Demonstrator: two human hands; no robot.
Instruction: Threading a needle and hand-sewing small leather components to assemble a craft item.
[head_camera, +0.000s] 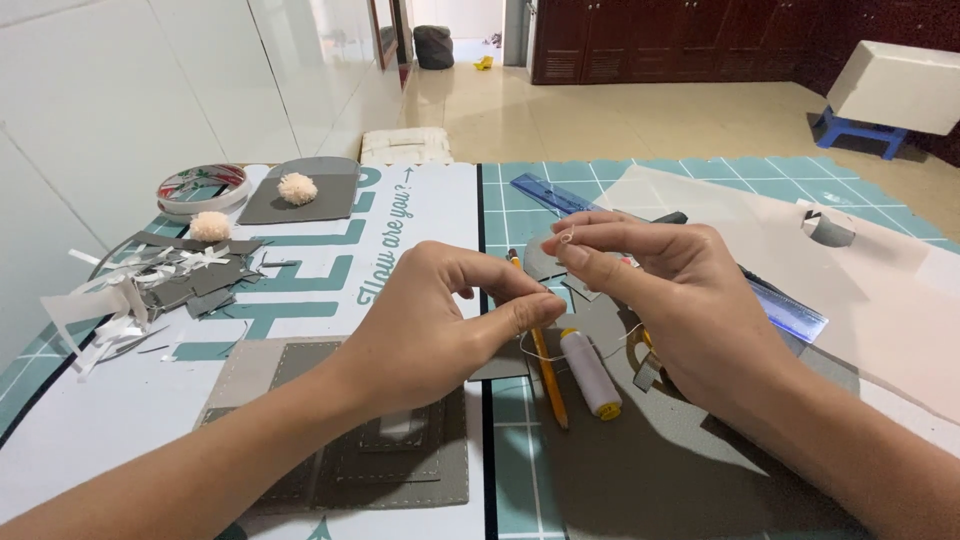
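My left hand pinches a thin white thread between thumb and forefinger over the mat. My right hand is just to its right, its fingertips pinched on the other end of the thread, perhaps with a needle too small to make out. The thread loops down under both hands. Below them lie a white thread spool and a yellow pencil. A stitched grey felt piece sits under my left wrist.
A blue ruler lies right of my hands, over a sheet of translucent paper. Grey and white scraps, two cream pompoms and a tape roll sit at the left. A grey felt sheet lies on the teal cutting mat.
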